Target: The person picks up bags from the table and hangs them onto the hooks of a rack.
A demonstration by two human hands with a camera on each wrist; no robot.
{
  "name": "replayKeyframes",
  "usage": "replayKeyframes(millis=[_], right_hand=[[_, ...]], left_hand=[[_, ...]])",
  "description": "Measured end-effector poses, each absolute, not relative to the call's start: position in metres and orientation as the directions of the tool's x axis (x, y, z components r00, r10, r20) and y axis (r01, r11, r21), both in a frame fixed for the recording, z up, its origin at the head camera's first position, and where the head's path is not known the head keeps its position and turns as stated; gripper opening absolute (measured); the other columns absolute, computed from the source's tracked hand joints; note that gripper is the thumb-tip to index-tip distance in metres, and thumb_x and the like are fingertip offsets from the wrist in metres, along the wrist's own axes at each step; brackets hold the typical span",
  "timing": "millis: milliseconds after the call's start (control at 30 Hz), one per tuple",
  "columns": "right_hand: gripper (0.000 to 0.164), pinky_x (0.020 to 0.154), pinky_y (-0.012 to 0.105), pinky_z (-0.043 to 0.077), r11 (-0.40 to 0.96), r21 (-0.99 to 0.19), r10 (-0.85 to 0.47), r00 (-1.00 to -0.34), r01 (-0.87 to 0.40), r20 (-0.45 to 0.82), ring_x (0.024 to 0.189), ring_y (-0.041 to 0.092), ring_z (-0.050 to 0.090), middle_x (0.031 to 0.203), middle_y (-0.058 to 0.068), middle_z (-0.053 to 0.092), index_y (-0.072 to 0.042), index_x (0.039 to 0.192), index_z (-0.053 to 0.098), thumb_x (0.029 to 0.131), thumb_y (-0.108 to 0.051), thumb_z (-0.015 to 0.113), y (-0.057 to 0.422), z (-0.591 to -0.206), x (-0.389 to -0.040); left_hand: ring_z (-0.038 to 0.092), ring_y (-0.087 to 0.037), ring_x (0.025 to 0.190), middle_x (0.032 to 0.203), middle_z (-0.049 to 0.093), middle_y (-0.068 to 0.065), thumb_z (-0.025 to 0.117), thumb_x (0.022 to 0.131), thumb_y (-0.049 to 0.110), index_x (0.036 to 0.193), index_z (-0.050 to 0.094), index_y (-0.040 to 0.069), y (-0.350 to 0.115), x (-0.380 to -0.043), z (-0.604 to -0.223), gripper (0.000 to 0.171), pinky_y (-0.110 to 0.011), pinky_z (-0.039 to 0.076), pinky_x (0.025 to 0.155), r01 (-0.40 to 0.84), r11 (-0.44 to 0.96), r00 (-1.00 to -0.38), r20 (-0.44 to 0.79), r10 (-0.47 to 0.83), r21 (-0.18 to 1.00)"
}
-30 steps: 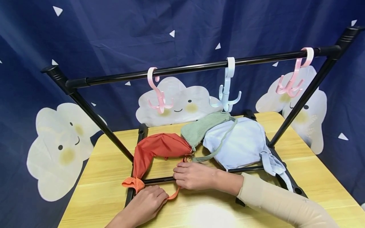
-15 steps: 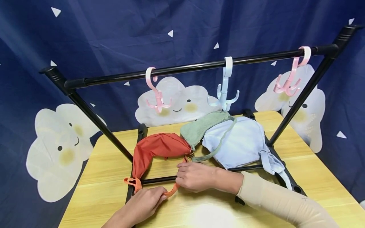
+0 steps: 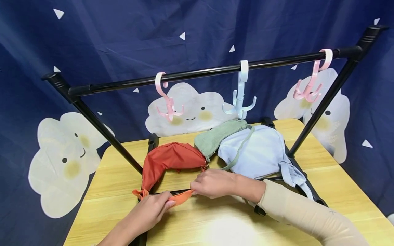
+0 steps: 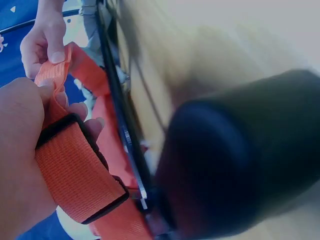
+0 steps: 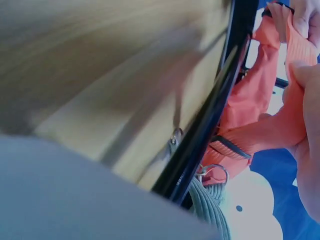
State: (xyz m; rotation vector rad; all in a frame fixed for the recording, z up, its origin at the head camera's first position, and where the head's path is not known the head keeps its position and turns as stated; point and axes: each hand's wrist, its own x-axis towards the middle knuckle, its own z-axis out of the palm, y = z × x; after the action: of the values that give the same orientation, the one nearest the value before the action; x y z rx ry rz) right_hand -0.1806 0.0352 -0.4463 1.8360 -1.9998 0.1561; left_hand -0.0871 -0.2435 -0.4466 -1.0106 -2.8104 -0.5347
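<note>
Left hand (image 3: 154, 208): fingers curled, thumb down, pinching orange webbing strap (image 3: 182, 197); black slider (image 4: 56, 131) on the strap sits right by its fingers in left wrist view. Right hand (image 3: 214, 183): fingers bent in, pinching same strap further right; short strap stretch spans the gap between hands, near rack's low crossbar (image 3: 181, 192). Red crescent-shaped bag (image 3: 175, 155) lies on wooden desk (image 3: 104, 181), beyond both hands, curved; its near left end, with an orange strap loop, is just beside the left hand, its right end just past the right hand. Sage-green pouch (image 3: 217, 136) next to it, touching, partly over light-blue bag (image 3: 253, 152). Overhead, black top bar (image 3: 200, 72) carries pink hook (image 3: 169, 108), light-blue hook (image 3: 241, 99), second pink hook (image 3: 313, 80). Navy curtain (image 3: 123, 34) with smiling clouds behind.
</note>
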Motion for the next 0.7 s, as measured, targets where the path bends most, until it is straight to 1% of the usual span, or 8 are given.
replayKeyframes(millis=[67, 133, 200, 300, 433, 533, 700], right_hand=[[0.021, 0.050, 0.014, 0.033, 0.147, 0.157, -0.916, -0.075, -0.977, 0.394, 0.055, 0.004, 0.047, 0.064, -0.012, 0.051, -0.020, 0.088, 0.057, 0.105, -0.031, 0.062, 0.036, -0.443, -0.182], [0.020, 0.049, 0.014, 0.031, 0.163, 0.124, -0.906, -0.099, -0.979, 0.413, 0.054, 0.003, 0.048, 0.065, -0.013, 0.053, -0.020, 0.090, 0.059, 0.104, -0.033, 0.064, 0.037, -0.442, -0.184], [0.018, 0.048, 0.014, 0.031, 0.169, 0.100, -0.895, -0.110, -0.980, 0.432, 0.053, 0.002, 0.049, 0.067, -0.014, 0.056, -0.020, 0.092, 0.060, 0.102, -0.034, 0.066, 0.036, -0.441, -0.186], [0.016, 0.049, 0.014, 0.034, 0.172, 0.080, -0.877, -0.115, -0.982, 0.467, 0.053, 0.002, 0.051, 0.071, -0.015, 0.060, -0.019, 0.095, 0.062, 0.101, -0.033, 0.069, 0.035, -0.439, -0.188], [0.015, 0.051, 0.013, 0.038, 0.166, 0.043, -0.847, -0.120, -0.985, 0.517, 0.053, 0.002, 0.051, 0.070, -0.013, 0.060, -0.017, 0.096, 0.062, 0.099, -0.029, 0.071, 0.032, -0.433, -0.191], [0.014, 0.053, 0.014, 0.040, 0.149, 0.007, -0.829, -0.121, -0.989, 0.546, 0.053, 0.002, 0.050, 0.069, -0.012, 0.059, -0.016, 0.096, 0.062, 0.099, -0.027, 0.071, 0.030, -0.428, -0.194], [0.014, 0.058, 0.014, 0.045, 0.103, -0.015, -0.804, -0.092, -0.995, 0.587, 0.057, 0.002, 0.053, 0.073, -0.010, 0.063, -0.013, 0.098, 0.064, 0.101, -0.026, 0.069, 0.029, -0.417, -0.198]], left_hand=[[0.030, 0.009, 0.056, 0.068, 0.031, 0.023, 0.061, 0.105, 0.031, 0.089, 0.054, 0.025, -0.244, -0.089, -0.441, 0.019, -0.011, 0.030, 0.051, 0.615, 0.728, -0.788, 0.208, 0.579, 0.302], [0.029, 0.009, 0.054, 0.066, 0.031, 0.023, 0.061, 0.105, 0.032, 0.088, 0.054, 0.026, -0.244, -0.092, -0.436, 0.020, -0.011, 0.029, 0.051, 0.603, 0.737, -0.797, 0.201, 0.569, 0.306], [0.027, 0.009, 0.053, 0.065, 0.030, 0.023, 0.061, 0.105, 0.033, 0.086, 0.053, 0.026, -0.245, -0.094, -0.431, 0.021, -0.012, 0.028, 0.049, 0.594, 0.741, -0.804, 0.195, 0.562, 0.313], [0.024, 0.009, 0.052, 0.063, 0.029, 0.022, 0.062, 0.104, 0.033, 0.084, 0.052, 0.027, -0.246, -0.097, -0.423, 0.023, -0.012, 0.025, 0.048, 0.594, 0.742, -0.804, 0.213, 0.555, 0.309], [0.023, 0.010, 0.053, 0.063, 0.028, 0.023, 0.068, 0.101, 0.030, 0.080, 0.050, 0.027, -0.248, -0.102, -0.412, 0.028, -0.011, 0.024, 0.050, 0.621, 0.732, -0.782, 0.284, 0.555, 0.280], [0.022, 0.011, 0.054, 0.064, 0.028, 0.024, 0.071, 0.098, 0.027, 0.080, 0.048, 0.027, -0.251, -0.105, -0.403, 0.030, -0.009, 0.023, 0.050, 0.646, 0.719, -0.758, 0.327, 0.564, 0.256], [0.022, 0.011, 0.053, 0.063, 0.028, 0.024, 0.073, 0.097, 0.026, 0.081, 0.047, 0.025, -0.254, -0.110, -0.387, 0.031, -0.007, 0.021, 0.051, 0.686, 0.692, -0.718, 0.365, 0.592, 0.225]])
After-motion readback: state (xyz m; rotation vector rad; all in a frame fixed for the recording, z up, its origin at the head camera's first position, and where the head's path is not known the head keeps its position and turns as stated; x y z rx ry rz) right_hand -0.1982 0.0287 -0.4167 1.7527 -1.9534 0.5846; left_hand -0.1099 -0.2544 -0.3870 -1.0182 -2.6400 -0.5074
